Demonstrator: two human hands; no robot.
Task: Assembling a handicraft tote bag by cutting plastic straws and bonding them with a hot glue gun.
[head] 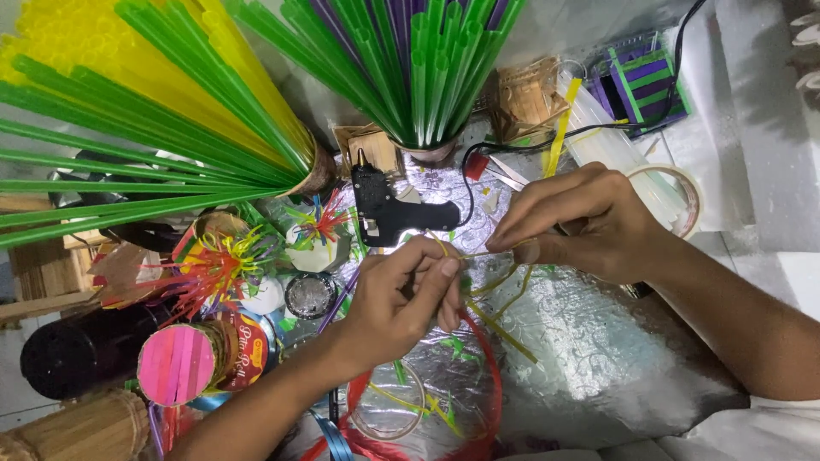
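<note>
Yellow strips of split straw are hanging between two hands over a sheet of embossed silver foil. Pinching the strips at their upper end, the left hand is closing its thumb and fingertips on them. From the other side the right hand is coming in, its fingers also closing on the same thin strips, so both hands are gripping them just above the foil. Loose ends of the strips are trailing down and slanting across the silver surface.

Just behind the hands, a black glue gun is lying on its side, with its cord running off toward the back. Further back, a cup of green straws is standing upright, and a big fan of green and yellow straws is spreading out at the left. A roll of clear tape is sitting close to the right wrist. Red ribbon is curling across the foil near the left forearm, beside a clear plastic ring. At the left, a pink paper roll is lying near a small spiky flower of red and yellow straw slivers.
</note>
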